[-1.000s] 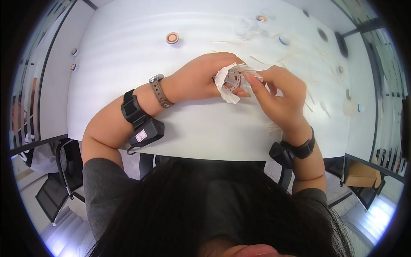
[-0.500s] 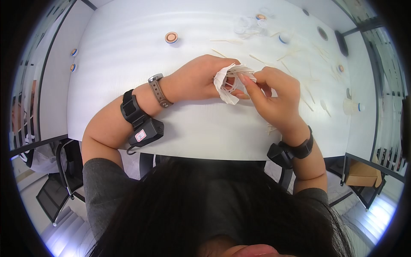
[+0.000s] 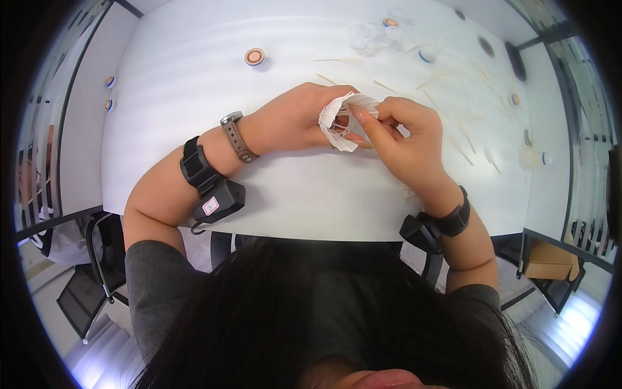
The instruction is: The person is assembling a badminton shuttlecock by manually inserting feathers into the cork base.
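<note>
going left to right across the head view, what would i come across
Two blue-banded shuttlecock bases, black box with a label, brown-ringed shuttlecock base, left hand, white shuttlecock skirt, right hand, loose white feather, cardboard box.
</note>
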Action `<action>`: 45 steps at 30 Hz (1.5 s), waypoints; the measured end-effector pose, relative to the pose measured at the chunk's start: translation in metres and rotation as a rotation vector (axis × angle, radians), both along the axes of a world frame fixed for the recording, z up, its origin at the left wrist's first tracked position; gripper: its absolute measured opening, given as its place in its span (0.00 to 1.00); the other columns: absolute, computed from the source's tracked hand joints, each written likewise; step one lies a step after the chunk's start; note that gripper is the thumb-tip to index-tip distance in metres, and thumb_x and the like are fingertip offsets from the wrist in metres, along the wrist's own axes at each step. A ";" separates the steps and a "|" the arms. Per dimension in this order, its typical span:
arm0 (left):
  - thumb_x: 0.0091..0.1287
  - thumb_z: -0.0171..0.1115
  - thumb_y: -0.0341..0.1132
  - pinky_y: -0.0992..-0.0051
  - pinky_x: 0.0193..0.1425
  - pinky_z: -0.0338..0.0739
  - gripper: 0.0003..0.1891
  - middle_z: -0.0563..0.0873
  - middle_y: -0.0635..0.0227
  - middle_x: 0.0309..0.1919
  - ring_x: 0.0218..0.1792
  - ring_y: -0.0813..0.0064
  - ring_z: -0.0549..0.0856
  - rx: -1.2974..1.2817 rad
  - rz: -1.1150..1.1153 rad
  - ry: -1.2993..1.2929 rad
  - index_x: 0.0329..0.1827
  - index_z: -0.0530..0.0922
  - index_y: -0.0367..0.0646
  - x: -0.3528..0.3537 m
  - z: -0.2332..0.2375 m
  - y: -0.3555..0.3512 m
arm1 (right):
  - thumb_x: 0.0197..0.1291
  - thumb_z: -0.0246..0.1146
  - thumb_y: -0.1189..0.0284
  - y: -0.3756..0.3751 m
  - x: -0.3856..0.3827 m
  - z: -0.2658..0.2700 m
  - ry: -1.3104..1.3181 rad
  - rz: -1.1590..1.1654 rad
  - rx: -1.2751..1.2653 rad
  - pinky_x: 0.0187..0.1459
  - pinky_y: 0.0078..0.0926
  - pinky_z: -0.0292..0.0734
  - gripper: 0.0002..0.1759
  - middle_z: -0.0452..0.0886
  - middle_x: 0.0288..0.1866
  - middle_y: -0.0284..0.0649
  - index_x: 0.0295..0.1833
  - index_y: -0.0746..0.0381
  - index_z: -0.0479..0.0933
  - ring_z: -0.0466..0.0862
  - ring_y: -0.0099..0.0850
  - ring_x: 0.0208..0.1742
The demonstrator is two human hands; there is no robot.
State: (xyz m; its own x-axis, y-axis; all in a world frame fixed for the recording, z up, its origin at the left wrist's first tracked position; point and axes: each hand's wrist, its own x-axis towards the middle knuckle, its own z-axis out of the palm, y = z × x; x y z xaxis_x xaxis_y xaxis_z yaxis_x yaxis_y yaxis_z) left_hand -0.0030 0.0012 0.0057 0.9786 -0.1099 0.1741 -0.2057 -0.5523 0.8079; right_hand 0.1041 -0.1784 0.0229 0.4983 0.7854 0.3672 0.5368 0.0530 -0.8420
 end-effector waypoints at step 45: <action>0.78 0.53 0.32 0.74 0.46 0.80 0.29 0.78 0.59 0.55 0.47 0.77 0.80 -0.252 0.120 -0.234 0.75 0.48 0.39 0.002 -0.010 -0.002 | 0.63 0.62 0.70 -0.036 0.094 -0.009 -0.742 -0.553 -0.447 0.67 0.41 0.72 0.22 0.80 0.65 0.50 0.63 0.60 0.79 0.77 0.46 0.67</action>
